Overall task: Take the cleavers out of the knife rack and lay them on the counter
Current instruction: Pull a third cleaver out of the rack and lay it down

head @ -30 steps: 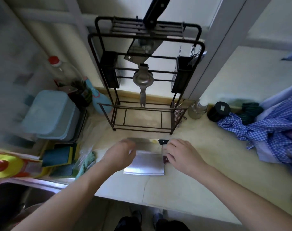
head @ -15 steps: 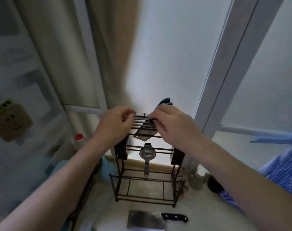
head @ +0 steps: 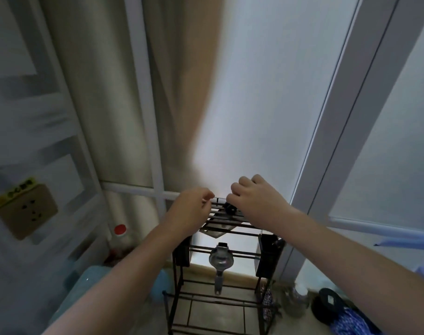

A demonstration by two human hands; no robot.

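The black wire knife rack point(head: 232, 302) stands on the counter against the wall at bottom centre. One cleaver hangs in its top slots: its dark handle point(head: 230, 209) pokes up between my hands and a corner of its steel blade point(head: 214, 232) shows under the top bars. My left hand point(head: 194, 210) rests on the rack's top left, fingers pinched at the rail. My right hand point(head: 254, 201) curls over the handle from the right. No other cleaver is in view.
A metal strainer point(head: 220, 258) hangs inside the rack, between black utensil holders point(head: 266, 252). A red-capped bottle point(head: 120, 230) and teal box point(head: 92, 281) stand left. A glass jar point(head: 295, 302), black round lid point(head: 329, 303) and blue checked cloth point(head: 351, 322) lie right.
Both hands left a cleaver lying on the counter and rose to the rack's top. The view has tilted upward, so that cleaver has dropped out of sight. My right hand now covers the second handle.
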